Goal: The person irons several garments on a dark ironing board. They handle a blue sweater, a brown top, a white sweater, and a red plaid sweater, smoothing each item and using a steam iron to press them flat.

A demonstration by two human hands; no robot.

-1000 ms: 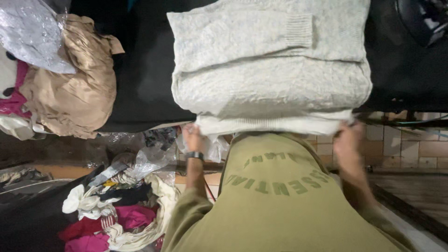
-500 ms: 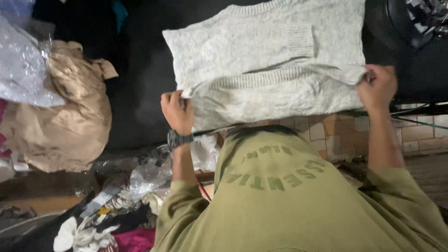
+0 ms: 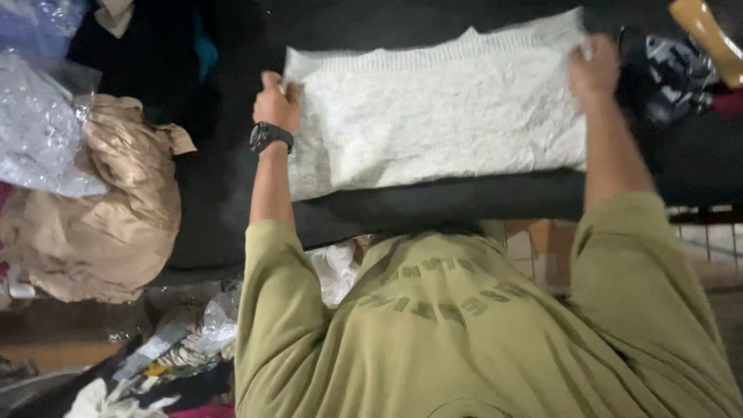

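A light grey knitted sweater [image 3: 437,116] lies folded into a wide rectangle on a black surface [image 3: 480,203]. My left hand [image 3: 276,101], with a black watch on its wrist, pinches the sweater's far left corner. At the far right corner my right hand [image 3: 594,68] grips the fold's edge. Both arms reach forward over my olive-green shirt.
A crumpled tan garment [image 3: 108,213] and a clear plastic bag [image 3: 39,131] lie at the left. Loose clothes and plastic wrapping [image 3: 186,340] are piled on the floor below. Dark items and a tan object [image 3: 708,35] sit at the top right.
Both hands lifted the sweater's near edge and carried it away from me, folding the sweater in half. They now rest at its far corners.
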